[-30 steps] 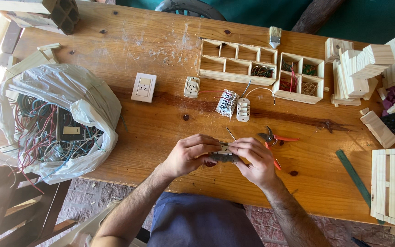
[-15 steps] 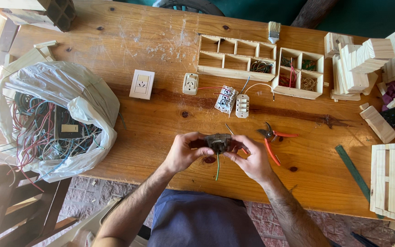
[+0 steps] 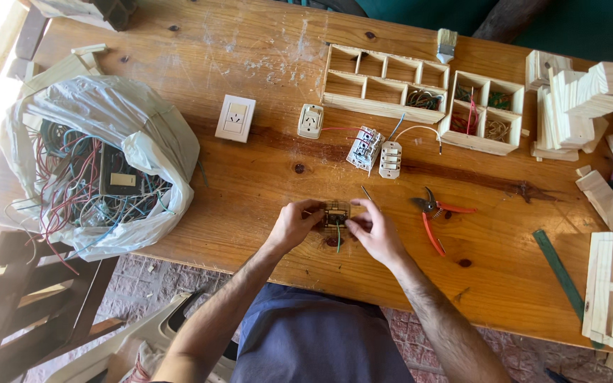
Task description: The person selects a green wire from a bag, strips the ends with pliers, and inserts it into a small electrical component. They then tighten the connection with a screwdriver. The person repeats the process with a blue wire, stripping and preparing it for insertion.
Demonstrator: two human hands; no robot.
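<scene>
Small dark switch module (image 3: 335, 213) with a green wire hanging from it, held just above the wooden table (image 3: 250, 184), near the table's front edge. Pinched from both sides: left hand (image 3: 298, 224) with fingers closed on its left end, right hand (image 3: 375, 230) with fingers closed on its right end. Just right of the module, red-handled pliers (image 3: 434, 213) lying open on the table. Behind the module, two pale switch parts (image 3: 377, 151) with loose wires, a white socket (image 3: 311, 121) and a white wall plate (image 3: 235, 118) further left. Farther back, a long wooden divider tray (image 3: 384, 84) and a smaller one (image 3: 484, 113) holding wire scraps. Far left of the module, a white plastic bag (image 3: 101, 170) stuffed with tangled wires. Far right, stacked wooden blocks (image 3: 576, 99) and a green ruler (image 3: 558, 269).
</scene>
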